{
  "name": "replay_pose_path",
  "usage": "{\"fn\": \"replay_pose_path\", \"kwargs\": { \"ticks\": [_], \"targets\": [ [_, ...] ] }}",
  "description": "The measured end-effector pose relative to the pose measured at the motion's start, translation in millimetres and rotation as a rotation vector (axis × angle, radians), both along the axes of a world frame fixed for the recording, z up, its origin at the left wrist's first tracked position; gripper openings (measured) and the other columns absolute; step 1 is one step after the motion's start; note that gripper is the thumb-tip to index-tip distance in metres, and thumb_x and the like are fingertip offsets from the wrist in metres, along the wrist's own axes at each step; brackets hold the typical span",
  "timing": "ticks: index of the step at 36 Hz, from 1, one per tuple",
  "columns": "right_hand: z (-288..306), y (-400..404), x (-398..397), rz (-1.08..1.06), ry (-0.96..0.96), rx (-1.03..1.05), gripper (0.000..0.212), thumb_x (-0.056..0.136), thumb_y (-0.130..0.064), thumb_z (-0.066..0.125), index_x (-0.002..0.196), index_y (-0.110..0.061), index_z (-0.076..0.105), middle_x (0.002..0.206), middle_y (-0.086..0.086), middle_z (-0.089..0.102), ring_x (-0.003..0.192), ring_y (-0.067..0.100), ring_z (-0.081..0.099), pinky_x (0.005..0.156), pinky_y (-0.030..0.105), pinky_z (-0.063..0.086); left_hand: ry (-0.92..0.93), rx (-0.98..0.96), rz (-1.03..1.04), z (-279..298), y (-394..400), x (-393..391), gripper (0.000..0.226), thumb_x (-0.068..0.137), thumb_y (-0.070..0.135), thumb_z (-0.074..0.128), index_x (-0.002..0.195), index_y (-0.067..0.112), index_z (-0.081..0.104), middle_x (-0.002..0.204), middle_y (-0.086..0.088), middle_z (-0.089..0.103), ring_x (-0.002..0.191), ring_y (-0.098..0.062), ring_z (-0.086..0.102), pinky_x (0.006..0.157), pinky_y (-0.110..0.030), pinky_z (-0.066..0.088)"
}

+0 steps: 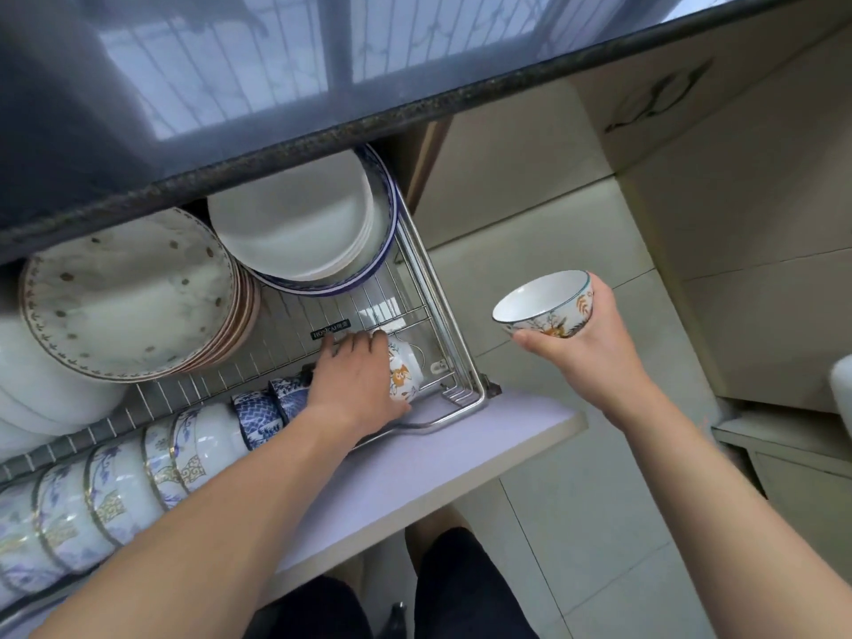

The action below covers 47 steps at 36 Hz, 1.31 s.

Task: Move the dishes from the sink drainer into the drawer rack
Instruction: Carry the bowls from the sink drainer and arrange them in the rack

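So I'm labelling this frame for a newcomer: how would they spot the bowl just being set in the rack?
Find the pulled-out wire drawer rack under the dark countertop. At its front right corner, the left hand covers a bowl lying on its side. Unlike the blue-patterned bowls beside it, it bears orange motifs.

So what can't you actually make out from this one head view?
- Sink drainer: out of view, so the dishes left there can't be counted.
- Bowl in the drawer rack: the left hand covers most of it, so whether it is seated can't be told.
- White plates: their tops are cut off by the countertop edge.
- Row of bowls: runs off the left edge.
- Label on the rack: too small to read.
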State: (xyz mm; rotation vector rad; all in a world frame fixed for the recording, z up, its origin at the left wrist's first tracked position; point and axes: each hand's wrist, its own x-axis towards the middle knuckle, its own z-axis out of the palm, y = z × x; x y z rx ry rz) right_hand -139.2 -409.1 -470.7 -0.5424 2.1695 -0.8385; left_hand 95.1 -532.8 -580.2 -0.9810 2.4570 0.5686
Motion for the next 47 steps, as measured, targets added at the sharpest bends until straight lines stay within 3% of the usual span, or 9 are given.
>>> {"fn": "replay_pose_path", "kwargs": {
  "ticks": [5, 8, 13, 18, 25, 30, 39, 44, 47],
  "targets": [
    [-3.7, 7.4, 0.0, -0.04, -0.028, -0.037, 0.077, 0.058, -0.038, 0.093, 0.116, -0.051, 0.043, 0.129, -0.008, 0.059, 0.118, 0.008, 0.061, 0.098, 0.031, 0.051, 0.27, 0.09, 0.205, 8.3, -1.8, 13.3, 0.097, 0.062, 0.082, 0.065, 0.139, 0.024, 0.048, 0.128, 0.004, 0.063, 0.118, -0.02, 0.059, 0.113, -0.046, 0.037],
    [-7.4, 8.7, -0.7, -0.048, -0.044, -0.038, 0.077, 0.066, -0.027, 0.095, 0.122, -0.043, 0.045, 0.127, -0.009, 0.061, 0.116, 0.007, 0.062, 0.099, 0.033, 0.052, 0.391, 0.175, 0.343, 21.7, 0.5, 10.7, 0.087, 0.062, 0.076, 0.074, 0.132, 0.028, 0.052, 0.112, 0.014, 0.06, 0.104, -0.014, 0.055, 0.108, -0.042, 0.041],
    [-10.2, 7.8, -2.2, -0.058, -0.066, -0.023, 0.087, 0.063, -0.03, 0.094, 0.134, -0.034, 0.043, 0.128, -0.008, 0.061, 0.115, 0.007, 0.062, 0.102, 0.037, 0.053, 0.32, 0.2, 0.232, 13.7, 0.1, -8.7, 0.101, 0.065, 0.084, 0.063, 0.141, 0.02, 0.043, 0.132, 0.002, 0.061, 0.123, -0.022, 0.055, 0.121, -0.049, 0.027],
    [-7.1, 6.3, -5.3, -0.04, -0.042, 0.004, 0.091, 0.066, -0.032, 0.095, 0.14, -0.033, 0.041, 0.133, -0.009, 0.056, 0.122, 0.008, 0.057, 0.104, 0.035, 0.05, 0.262, 0.117, 0.06, -4.2, -4.2, -2.6, 0.1, 0.067, 0.08, 0.069, 0.143, 0.021, 0.038, 0.139, -0.001, 0.056, 0.128, -0.022, 0.055, 0.125, -0.047, 0.018],
    [-5.2, 4.7, -4.1, -0.01, -0.039, 0.016, 0.094, 0.058, -0.044, 0.091, 0.136, -0.038, 0.04, 0.135, -0.008, 0.055, 0.125, 0.012, 0.054, 0.106, 0.037, 0.048, 0.126, -0.129, -0.082, -4.3, 15.1, -34.4, 0.101, 0.07, 0.082, 0.06, 0.141, 0.012, 0.042, 0.133, -0.01, 0.058, 0.13, -0.031, 0.048, 0.121, -0.051, 0.024],
    [-3.0, 3.0, -0.9, 0.011, -0.035, 0.017, 0.098, 0.052, -0.053, 0.088, 0.134, -0.046, 0.036, 0.137, -0.01, 0.054, 0.127, 0.011, 0.053, 0.109, 0.04, 0.046, 0.084, -0.166, -0.069, -7.1, 21.6, -37.3, 0.103, 0.071, 0.083, 0.06, 0.143, 0.013, 0.04, 0.134, -0.01, 0.057, 0.129, -0.03, 0.051, 0.12, -0.053, 0.025],
    [-3.4, -7.6, 8.0, 0.037, -0.027, 0.014, 0.105, 0.047, -0.056, 0.087, 0.139, -0.038, 0.04, 0.135, -0.007, 0.055, 0.124, 0.011, 0.055, 0.108, 0.04, 0.047, -0.083, -0.151, -0.1, 0.9, 17.7, -55.8, 0.108, 0.072, 0.082, 0.062, 0.149, 0.012, 0.031, 0.142, -0.012, 0.052, 0.132, -0.033, 0.045, 0.119, -0.057, 0.022],
    [-5.2, -13.2, 11.3, 0.095, 0.008, 0.042, 0.111, 0.047, -0.059, 0.088, 0.144, -0.035, 0.038, 0.137, -0.006, 0.053, 0.126, 0.014, 0.054, 0.109, 0.043, 0.046, 0.0, 0.046, -0.036, 2.6, 6.7, -43.8, 0.133, 0.068, 0.088, 0.06, 0.161, 0.02, -0.006, 0.167, -0.013, 0.02, 0.153, -0.034, 0.02, 0.123, -0.058, 0.007],
    [-8.2, -13.9, 12.2, 0.139, 0.03, 0.047, 0.111, 0.048, -0.06, 0.089, 0.144, -0.036, 0.037, 0.136, -0.006, 0.053, 0.127, 0.015, 0.054, 0.108, 0.045, 0.047, 0.048, 0.097, 0.039, 9.8, -5.3, -17.5, 0.134, 0.068, 0.087, 0.062, 0.161, 0.019, -0.006, 0.17, -0.01, 0.011, 0.156, -0.03, 0.013, 0.125, -0.056, 0.008]
  ]
}}
